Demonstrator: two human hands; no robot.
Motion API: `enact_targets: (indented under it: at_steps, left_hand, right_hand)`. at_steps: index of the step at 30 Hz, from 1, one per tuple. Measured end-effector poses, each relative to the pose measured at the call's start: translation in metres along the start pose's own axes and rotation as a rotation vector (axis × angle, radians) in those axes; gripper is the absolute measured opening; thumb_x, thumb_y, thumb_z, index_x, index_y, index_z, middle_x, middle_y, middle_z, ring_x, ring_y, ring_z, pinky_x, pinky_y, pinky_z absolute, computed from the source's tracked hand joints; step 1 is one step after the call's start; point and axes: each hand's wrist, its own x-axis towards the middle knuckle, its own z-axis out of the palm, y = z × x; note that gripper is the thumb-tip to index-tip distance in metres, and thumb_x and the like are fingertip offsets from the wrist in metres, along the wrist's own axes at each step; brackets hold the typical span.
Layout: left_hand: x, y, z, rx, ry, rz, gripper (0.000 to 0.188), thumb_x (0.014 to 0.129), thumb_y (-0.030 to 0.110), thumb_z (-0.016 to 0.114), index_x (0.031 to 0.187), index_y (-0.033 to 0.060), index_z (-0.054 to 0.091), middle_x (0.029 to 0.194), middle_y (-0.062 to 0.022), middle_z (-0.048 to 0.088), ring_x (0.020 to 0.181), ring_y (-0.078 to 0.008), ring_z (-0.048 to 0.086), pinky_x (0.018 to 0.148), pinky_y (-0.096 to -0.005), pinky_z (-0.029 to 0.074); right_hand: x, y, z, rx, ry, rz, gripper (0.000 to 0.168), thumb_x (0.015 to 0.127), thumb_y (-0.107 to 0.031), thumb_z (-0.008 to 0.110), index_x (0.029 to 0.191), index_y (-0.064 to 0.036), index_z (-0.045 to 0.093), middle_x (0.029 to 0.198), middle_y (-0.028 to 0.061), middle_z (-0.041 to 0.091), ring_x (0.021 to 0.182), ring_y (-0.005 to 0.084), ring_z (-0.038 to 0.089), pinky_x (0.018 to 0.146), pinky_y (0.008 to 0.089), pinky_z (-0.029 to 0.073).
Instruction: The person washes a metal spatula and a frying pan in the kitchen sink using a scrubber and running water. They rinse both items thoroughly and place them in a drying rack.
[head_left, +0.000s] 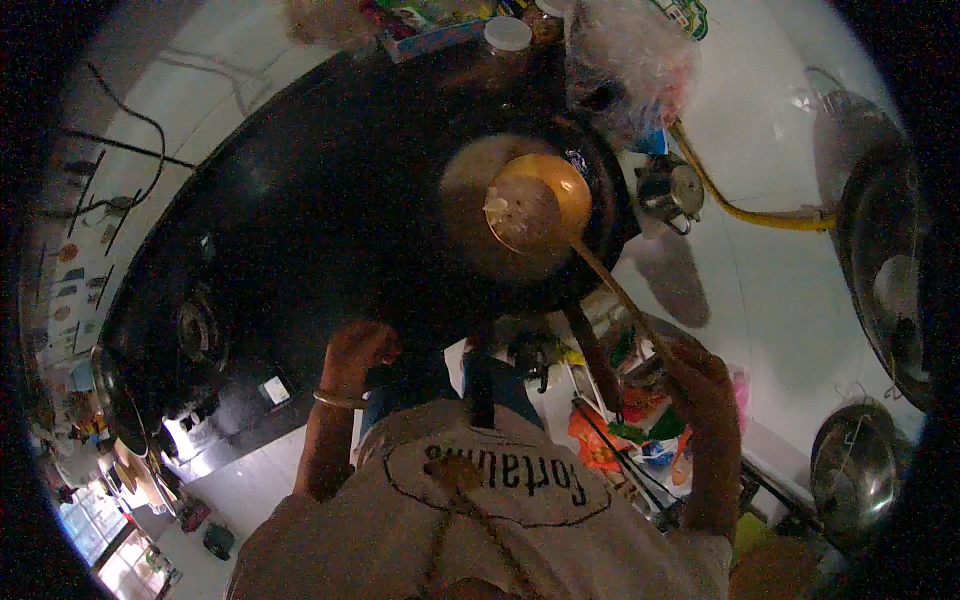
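Note:
My right hand (694, 375) grips the long handle of a golden skimmer or ladle (574, 199). Its round bowl rests over a brownish patch, perhaps liquid, in a large dark pan (619, 262), with a few pale bits at the bowl's left edge. From the pan's lower side a dark handle (589, 352) sticks out, held by neither hand. My left hand (364, 346), with a bangle (341, 400) on the wrist, is near the front edge of the black counter (315, 187). Its fingers look curled, but darkness hides whether anything is in them.
Behind the pan stand a white-lidded jar (508, 36) and a clear plastic bag (626, 64). A steel pot (671, 191) and a yellow hose (727, 206) lie to the right. Colourful packets (600, 435) sit below my right hand. A burner (199, 326) is at left.

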Motion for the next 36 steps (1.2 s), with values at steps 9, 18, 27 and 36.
enact_targets:
  at_steps: [9,18,27,36]
  left_hand:
    - [0.038,0.039,-0.009,-0.605,0.128,-0.655,0.020,0.082,0.018,0.060,0.091,0.0005,0.061,0.082,-0.0097,0.063,0.068,-0.0187,0.062,0.060,-0.0291,0.050]
    - [0.046,-0.051,-0.001,-0.586,0.062,-0.561,0.023,0.081,0.017,0.061,0.098,0.0024,0.058,0.090,-0.0096,0.061,0.078,-0.0209,0.060,0.065,-0.0329,0.051]
    - [0.030,-0.112,0.004,-0.097,-0.050,-0.164,0.033,0.080,0.020,0.061,0.110,0.0067,0.053,0.107,-0.0092,0.055,0.095,-0.0243,0.055,0.070,-0.0403,0.053]
    - [0.040,-0.110,0.012,-0.622,-0.101,-0.513,0.032,0.082,0.023,0.058,0.110,0.0099,0.054,0.102,-0.0063,0.058,0.088,-0.0193,0.059,0.062,-0.0332,0.053]
  right_hand:
    - [0.004,-0.038,-0.050,0.377,0.091,0.026,0.032,0.074,-0.015,0.063,0.099,0.003,0.055,0.080,0.0137,0.062,0.058,0.0174,0.057,0.047,0.0267,0.045]
    - [0.207,-0.025,0.017,0.235,0.168,-0.098,0.031,0.075,-0.015,0.063,0.099,0.003,0.056,0.078,0.0121,0.061,0.058,0.0164,0.056,0.048,0.0262,0.044]
    - [0.257,-0.028,0.048,0.212,0.160,-0.108,0.030,0.075,-0.015,0.062,0.100,0.002,0.056,0.077,0.0106,0.061,0.058,0.0154,0.056,0.048,0.0257,0.044]
    - [0.266,-0.025,0.051,0.215,0.167,-0.082,0.030,0.076,-0.015,0.062,0.100,0.002,0.057,0.076,0.0091,0.060,0.057,0.0143,0.055,0.048,0.0253,0.044]
